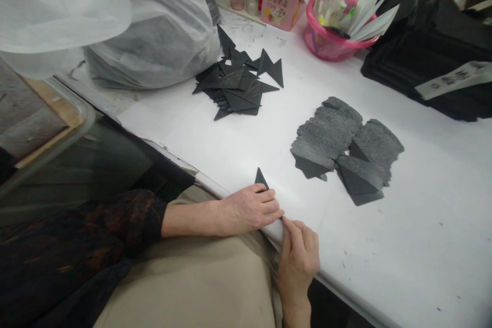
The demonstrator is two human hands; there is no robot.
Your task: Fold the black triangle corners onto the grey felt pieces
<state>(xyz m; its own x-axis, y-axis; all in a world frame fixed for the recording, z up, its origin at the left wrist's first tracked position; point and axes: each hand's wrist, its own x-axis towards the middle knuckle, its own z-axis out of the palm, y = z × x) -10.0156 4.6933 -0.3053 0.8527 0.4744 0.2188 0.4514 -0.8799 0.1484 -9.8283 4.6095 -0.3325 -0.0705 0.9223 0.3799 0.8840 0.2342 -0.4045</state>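
A small black triangular piece (260, 177) of flat, leather-like sheet lies at the table's near edge. My left hand (249, 207) rests over it, its fingers close together and holding it down; one pointed tip shows past the fingers. At the opposite end my right hand (300, 251) pinches the piece between thumb and forefinger, right against the left fingertips. Most of the piece is hidden under the hands. Farther off is a loose pile of similar black triangular pieces (240, 89). To the right, overlapping pieces with a grey fuzzy side up (330, 128) lie spread in rows.
On the white table (423, 225), a pink basket (330, 43) with papers and a pink box (280, 2) with tissue stand at the back. A dark stack (430, 46) with a paper strip sits back right. White translucent bags (161, 25) bulge over the left side.
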